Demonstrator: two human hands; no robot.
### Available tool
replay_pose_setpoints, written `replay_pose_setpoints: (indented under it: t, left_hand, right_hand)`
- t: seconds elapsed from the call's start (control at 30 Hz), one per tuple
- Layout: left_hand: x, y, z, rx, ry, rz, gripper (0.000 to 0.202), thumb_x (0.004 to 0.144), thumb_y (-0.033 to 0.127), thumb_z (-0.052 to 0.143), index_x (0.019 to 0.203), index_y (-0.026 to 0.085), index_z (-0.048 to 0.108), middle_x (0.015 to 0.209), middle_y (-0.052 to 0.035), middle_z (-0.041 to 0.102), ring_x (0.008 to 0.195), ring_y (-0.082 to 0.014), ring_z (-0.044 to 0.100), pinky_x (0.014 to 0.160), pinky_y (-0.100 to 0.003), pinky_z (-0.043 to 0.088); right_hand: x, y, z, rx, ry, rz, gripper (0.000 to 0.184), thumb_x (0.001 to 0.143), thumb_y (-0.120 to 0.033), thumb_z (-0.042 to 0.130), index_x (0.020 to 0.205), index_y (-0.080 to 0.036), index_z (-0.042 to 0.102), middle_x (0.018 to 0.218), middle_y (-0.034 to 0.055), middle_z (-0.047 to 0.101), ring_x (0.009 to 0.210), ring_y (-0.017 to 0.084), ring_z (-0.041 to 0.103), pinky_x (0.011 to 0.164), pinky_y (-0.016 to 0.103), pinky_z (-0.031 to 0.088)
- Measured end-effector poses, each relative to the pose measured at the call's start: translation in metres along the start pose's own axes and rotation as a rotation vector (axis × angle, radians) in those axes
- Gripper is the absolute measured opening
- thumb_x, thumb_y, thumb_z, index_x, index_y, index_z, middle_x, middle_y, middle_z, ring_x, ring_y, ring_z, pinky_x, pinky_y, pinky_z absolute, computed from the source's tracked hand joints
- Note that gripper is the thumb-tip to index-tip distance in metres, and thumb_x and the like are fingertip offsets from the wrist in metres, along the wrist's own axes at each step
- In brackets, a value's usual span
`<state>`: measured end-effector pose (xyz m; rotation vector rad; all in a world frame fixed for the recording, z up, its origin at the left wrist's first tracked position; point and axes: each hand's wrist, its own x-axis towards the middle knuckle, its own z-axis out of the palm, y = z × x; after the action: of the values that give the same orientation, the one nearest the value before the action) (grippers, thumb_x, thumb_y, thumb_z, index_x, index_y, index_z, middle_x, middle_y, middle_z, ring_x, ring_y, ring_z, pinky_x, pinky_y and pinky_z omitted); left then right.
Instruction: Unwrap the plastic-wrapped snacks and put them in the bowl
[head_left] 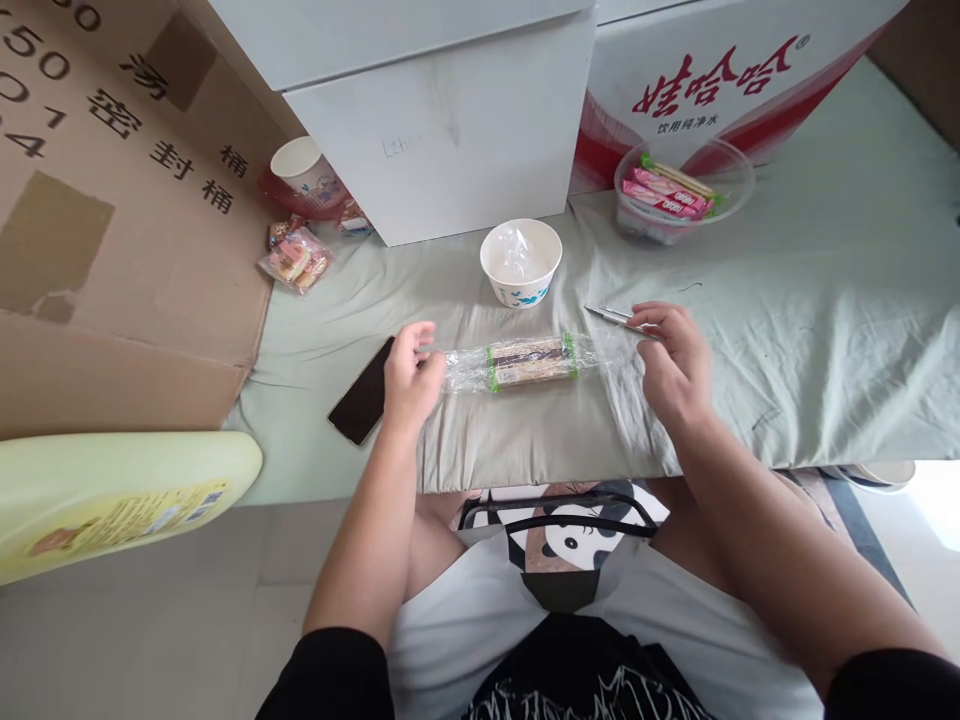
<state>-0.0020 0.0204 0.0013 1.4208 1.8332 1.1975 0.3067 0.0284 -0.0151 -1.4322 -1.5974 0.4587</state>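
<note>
A bundle of wafer sticks point(531, 362) with green-edged wrappers lies on the cloth, inside clear plastic film point(465, 371) that sticks out at both ends. My left hand point(412, 378) is at the film's left end, its fingers loosely curled and apart from the thumb; I see nothing held in it. My right hand point(673, 360), off the right end, grips slim silver tweezers point(611, 317) that point left. Beyond the bundle stands a white paper bowl point(523, 262) with crumpled clear plastic inside. A dark phone point(364, 393) lies flat beside my left hand.
A clear plastic bowl point(739, 190) of pink and green wrapped snacks stands at back right. White boxes point(442, 150) line the back. At left are a large carton point(142, 230), a yellow bottle point(135, 500), a paper cup point(304, 170) and packaged sweets point(298, 262).
</note>
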Motion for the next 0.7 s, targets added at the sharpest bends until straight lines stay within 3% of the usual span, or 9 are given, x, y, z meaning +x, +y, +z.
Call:
replay_pose_setpoints:
  t: [0.07,0.17,0.23,0.33,0.43,0.5,0.6,0.63,0.7]
  left_hand:
    - [-0.003,0.003,0.007,0.082,-0.186,0.156,0.032,0.072,0.027,0.074,0.105,0.025,0.071,0.133,-0.0086,0.067,0.126,-0.0286,0.062,0.108,-0.041,0.048]
    - [-0.007,0.007,0.016,0.164,-0.36,0.222,0.017,0.078,0.031,0.074,0.092,0.024,0.074,0.122,-0.0088,0.073,0.115,-0.0283,0.068,0.106,-0.042,0.049]
    - [-0.01,0.01,0.016,0.156,-0.345,0.272,0.009,0.085,0.03,0.067,0.083,0.023,0.073,0.108,-0.0076,0.076,0.102,-0.0244,0.071,0.097,-0.039,0.053]
    - [-0.018,0.019,0.01,0.121,-0.261,0.419,0.015,0.088,0.027,0.063,0.076,0.022,0.07,0.098,-0.0063,0.078,0.094,-0.0211,0.073,0.091,-0.035,0.055]
    - [-0.032,0.031,-0.003,0.132,-0.29,0.52,0.015,0.087,0.024,0.061,0.074,0.021,0.067,0.085,-0.0042,0.076,0.081,-0.0177,0.071,0.078,-0.03,0.055]
    - [-0.044,0.038,-0.012,0.191,-0.456,0.452,0.012,0.086,0.023,0.062,0.076,0.021,0.068,0.077,-0.0017,0.074,0.07,-0.0153,0.068,0.068,-0.028,0.053]
    - [-0.057,0.044,-0.02,0.236,-0.841,0.185,0.005,0.082,0.027,0.07,0.085,0.023,0.072,0.073,0.0009,0.074,0.063,-0.0141,0.067,0.062,-0.027,0.053]
    - [-0.058,0.045,-0.02,0.223,-0.889,0.125,0.007,0.082,0.028,0.071,0.087,0.023,0.073,0.074,0.001,0.074,0.063,-0.0143,0.067,0.063,-0.027,0.054]
    - [-0.055,0.045,-0.014,0.216,-0.747,0.134,0.011,0.084,0.03,0.07,0.091,0.023,0.073,0.081,-0.0015,0.075,0.073,-0.0166,0.069,0.072,-0.031,0.057]
  right_hand:
    - [-0.003,-0.003,0.005,-0.04,-0.126,-0.124,0.031,0.085,-0.028,0.056,0.114,-0.025,0.065,0.124,0.0113,0.07,0.121,0.031,0.063,0.103,0.051,0.05]
    - [-0.007,-0.006,0.015,-0.172,-0.279,-0.216,0.036,0.087,-0.033,0.06,0.121,-0.023,0.065,0.105,0.01,0.074,0.104,0.032,0.067,0.097,0.051,0.05]
    - [-0.008,-0.008,0.018,-0.225,-0.283,-0.238,0.023,0.091,-0.03,0.055,0.108,-0.024,0.07,0.091,0.008,0.072,0.093,0.029,0.068,0.09,0.048,0.051]
    - [-0.01,-0.014,0.01,-0.207,-0.202,-0.316,0.015,0.092,-0.028,0.056,0.087,-0.026,0.07,0.092,0.0077,0.072,0.094,0.027,0.068,0.088,0.045,0.052]
    - [-0.014,-0.02,-0.009,-0.085,-0.26,-0.422,0.013,0.09,-0.024,0.056,0.086,-0.025,0.068,0.091,0.0059,0.074,0.086,0.023,0.07,0.082,0.04,0.053]
    - [-0.018,-0.021,-0.02,-0.043,-0.461,-0.43,0.017,0.092,-0.025,0.054,0.095,-0.023,0.071,0.079,0.0023,0.073,0.071,0.017,0.068,0.07,0.033,0.052]
    - [-0.025,-0.02,-0.025,-0.171,-0.701,-0.339,0.027,0.099,-0.033,0.05,0.106,-0.024,0.074,0.065,-0.0015,0.069,0.053,0.013,0.059,0.053,0.028,0.041]
    - [-0.027,-0.019,-0.022,-0.238,-0.691,-0.32,0.029,0.1,-0.035,0.048,0.106,-0.024,0.075,0.067,-0.0002,0.07,0.054,0.014,0.059,0.053,0.028,0.039]
    - [-0.029,-0.018,-0.011,-0.339,-0.574,-0.344,0.029,0.1,-0.032,0.049,0.106,-0.023,0.075,0.085,0.0053,0.075,0.07,0.019,0.066,0.061,0.031,0.046]
